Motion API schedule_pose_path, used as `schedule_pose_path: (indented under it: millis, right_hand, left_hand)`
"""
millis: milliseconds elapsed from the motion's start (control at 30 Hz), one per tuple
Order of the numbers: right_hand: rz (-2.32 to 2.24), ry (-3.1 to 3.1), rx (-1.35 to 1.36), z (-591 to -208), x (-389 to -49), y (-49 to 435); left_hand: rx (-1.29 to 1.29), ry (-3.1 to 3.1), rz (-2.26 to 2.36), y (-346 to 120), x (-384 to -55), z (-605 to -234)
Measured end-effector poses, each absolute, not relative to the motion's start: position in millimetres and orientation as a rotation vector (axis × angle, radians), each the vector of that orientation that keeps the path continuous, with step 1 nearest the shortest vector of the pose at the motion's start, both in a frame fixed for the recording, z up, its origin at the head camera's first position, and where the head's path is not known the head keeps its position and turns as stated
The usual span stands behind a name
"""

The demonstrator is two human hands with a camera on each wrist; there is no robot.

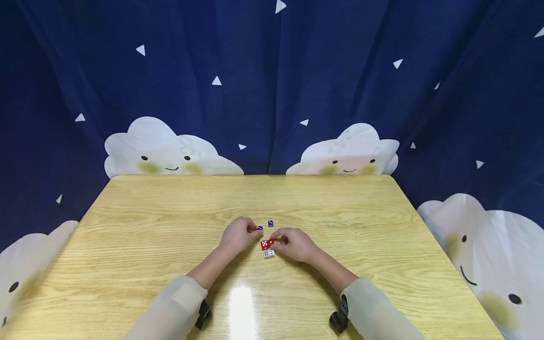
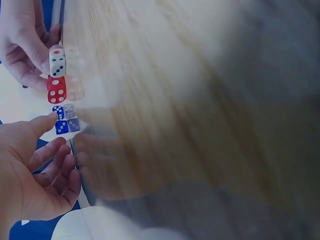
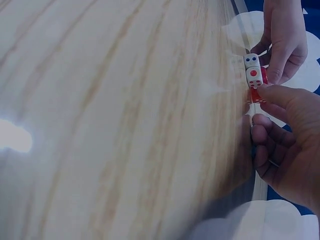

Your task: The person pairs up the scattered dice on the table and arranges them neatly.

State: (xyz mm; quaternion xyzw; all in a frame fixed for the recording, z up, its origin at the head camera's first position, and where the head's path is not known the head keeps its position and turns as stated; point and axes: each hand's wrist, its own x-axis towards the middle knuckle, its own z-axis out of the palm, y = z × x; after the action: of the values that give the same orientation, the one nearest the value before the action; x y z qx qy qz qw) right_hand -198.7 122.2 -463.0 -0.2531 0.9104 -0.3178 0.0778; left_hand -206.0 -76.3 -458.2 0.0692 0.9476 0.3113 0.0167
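My left hand has its thumb and forefinger at a blue die and pinches it. A second blue die lies a little farther back and to the right. With thumb and forefinger, my right hand grips the right-hand one of two red dice; the left red die sits against it. Just in front of the red pair are two white dice side by side. In the right wrist view, the white dice partly hide the red dice behind my thumb.
The dice stand on a light wooden table with a glossy light reflection near its front. A dark blue curtain with white clouds and triangles hangs behind and beside it. A small black device is strapped at each wrist.
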Motion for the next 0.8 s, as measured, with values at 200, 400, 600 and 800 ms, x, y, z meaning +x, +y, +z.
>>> schedule_pose_path:
  millis: [200, 400, 600, 800]
  right_hand:
    - [-0.946, 2.72, -0.755, -463.5, -198.8, 122.1]
    - [-0.952, 2.72, -0.75, -465.9, -199.9, 121.9]
    - [-0.964, 2.726, -0.763, -466.9, -200.1, 122.3]
    - [-0.984, 2.714, -0.764, -465.7, -199.6, 123.5]
  left_hand:
    - [0.223, 2.946, 0.955, -72.1, -208.4, -459.6]
    - [0.273, 2.955, 0.951, -73.1, -210.0, -460.7]
    - [0.334, 2.944, 0.959, -76.4, -208.8, -459.1]
    - [0.367, 2.936, 0.933, -80.4, -207.0, -457.5]
